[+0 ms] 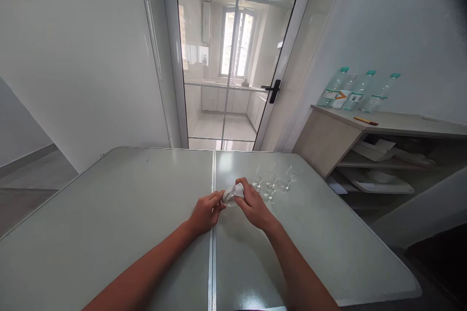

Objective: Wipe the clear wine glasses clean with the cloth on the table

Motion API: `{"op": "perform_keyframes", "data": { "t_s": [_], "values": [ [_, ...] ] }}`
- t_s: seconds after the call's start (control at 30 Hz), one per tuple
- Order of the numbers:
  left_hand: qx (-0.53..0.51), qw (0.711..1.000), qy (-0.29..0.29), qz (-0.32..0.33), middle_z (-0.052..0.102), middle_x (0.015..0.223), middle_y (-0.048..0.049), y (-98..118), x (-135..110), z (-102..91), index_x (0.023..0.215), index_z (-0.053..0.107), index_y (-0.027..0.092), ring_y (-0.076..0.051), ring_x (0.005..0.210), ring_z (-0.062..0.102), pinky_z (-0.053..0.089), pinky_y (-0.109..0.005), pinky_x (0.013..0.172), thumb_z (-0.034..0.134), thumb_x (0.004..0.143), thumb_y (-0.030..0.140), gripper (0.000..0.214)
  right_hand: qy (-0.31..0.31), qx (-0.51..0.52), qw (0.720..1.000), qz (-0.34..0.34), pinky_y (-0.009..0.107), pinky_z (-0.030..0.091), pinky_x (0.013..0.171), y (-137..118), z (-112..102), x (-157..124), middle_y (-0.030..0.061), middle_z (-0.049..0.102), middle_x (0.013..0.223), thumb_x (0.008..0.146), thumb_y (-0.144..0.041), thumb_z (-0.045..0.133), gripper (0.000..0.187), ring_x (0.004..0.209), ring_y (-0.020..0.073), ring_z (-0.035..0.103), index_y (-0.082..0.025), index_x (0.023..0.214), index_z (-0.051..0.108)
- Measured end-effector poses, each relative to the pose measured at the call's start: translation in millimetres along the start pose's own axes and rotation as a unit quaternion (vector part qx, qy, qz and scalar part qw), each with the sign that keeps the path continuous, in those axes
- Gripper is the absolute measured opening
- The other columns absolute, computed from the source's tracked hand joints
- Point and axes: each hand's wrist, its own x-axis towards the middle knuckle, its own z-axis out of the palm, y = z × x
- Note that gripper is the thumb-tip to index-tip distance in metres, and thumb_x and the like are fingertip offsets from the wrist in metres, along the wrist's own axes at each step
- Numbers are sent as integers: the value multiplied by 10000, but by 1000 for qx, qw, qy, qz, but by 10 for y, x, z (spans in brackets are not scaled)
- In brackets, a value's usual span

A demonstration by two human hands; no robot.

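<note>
Over the middle of the table, my left hand (207, 212) has its fingers closed around one end of a clear wine glass (228, 199), which lies tilted sideways. The fingers hide that end of the glass. My right hand (252, 205) pinches a white cloth (239, 190) against the glass's other end, and part of the cloth shows through the bowl. Just beyond my right hand stand several clear stemmed glasses (270, 185), upright and close together.
The pale table (120, 223) has a metal seam (212, 262) down its middle. At the right, a wooden shelf unit (328, 131) carries several plastic bottles (355, 94) and a brush (366, 120). A glass door (204, 126) with a black handle (274, 91) stands behind the table.
</note>
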Motion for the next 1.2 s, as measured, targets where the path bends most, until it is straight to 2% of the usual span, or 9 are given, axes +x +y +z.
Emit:
{"op": "perform_keyframes", "data": {
  "t_s": [0.2,0.4,0.6,0.67,0.73,0.87,1.0,1.1,1.2],
  "values": [
    [73,997,12,29,693,970,-102,-18,-5,-25,1408,549,227,-225,767,641,492,-321,691,521,953,167,460,-65,169,980,85,315,409,808,-19,-97,-11,-13,567,898,1009,-374,412,401,835,189,508,-291,1399,449],
    [-142,986,9,-83,684,916,-114,119,40,-40,1229,714,230,-215,711,601,468,-307,661,657,899,343,353,4,154,985,78,304,401,743,40,-35,-2,-31,513,750,1003,-417,450,422,730,184,473,-275,1394,523],
    [-477,827,-199,-223,454,603,24,76,116,-143,776,669,135,-52,414,232,205,-233,427,668,829,598,466,-29,140,988,-60,352,423,800,35,-50,-61,13,574,796,1018,-407,424,438,754,200,503,-268,1414,551],
    [-453,847,-183,-209,474,616,12,62,115,-143,756,670,137,-63,436,273,238,-235,448,657,846,582,455,-24,131,989,-68,353,424,798,37,-50,-59,24,593,834,1009,-415,440,419,761,200,509,-269,1369,598],
    [-349,917,-90,-171,541,657,-15,66,89,-112,877,737,150,-109,522,399,333,-245,526,663,870,510,368,-2,151,988,-42,329,419,754,60,-21,-30,12,579,811,1001,-425,445,408,726,187,494,-271,1337,617],
    [-145,983,40,-110,695,816,-84,68,24,-32,1183,756,246,-187,670,565,448,-303,706,710,863,349,340,83,244,960,111,266,383,652,232,92,79,-24,493,753,952,-419,489,380,689,163,452,-246,1271,601],
    [-131,986,30,-95,731,824,-131,49,14,1,1174,774,239,-208,656,596,467,-325,703,743,837,332,351,118,256,938,199,238,335,584,375,161,136,-51,426,694,910,-460,527,342,632,149,409,-227,1147,602],
    [-202,969,34,-140,711,754,-93,42,36,-21,1128,791,220,-183,612,553,449,-294,629,765,816,379,351,57,251,960,114,247,347,623,295,118,100,-54,425,691,962,-485,496,371,648,151,409,-245,1232,582],
    [-343,911,-59,-222,644,656,-47,33,80,-94,949,815,145,-104,479,421,340,-236,477,756,813,464,352,-27,225,973,46,268,345,640,158,30,43,-50,434,678,1017,-481,418,398,635,157,401,-251,1309,559]
  ]
}}
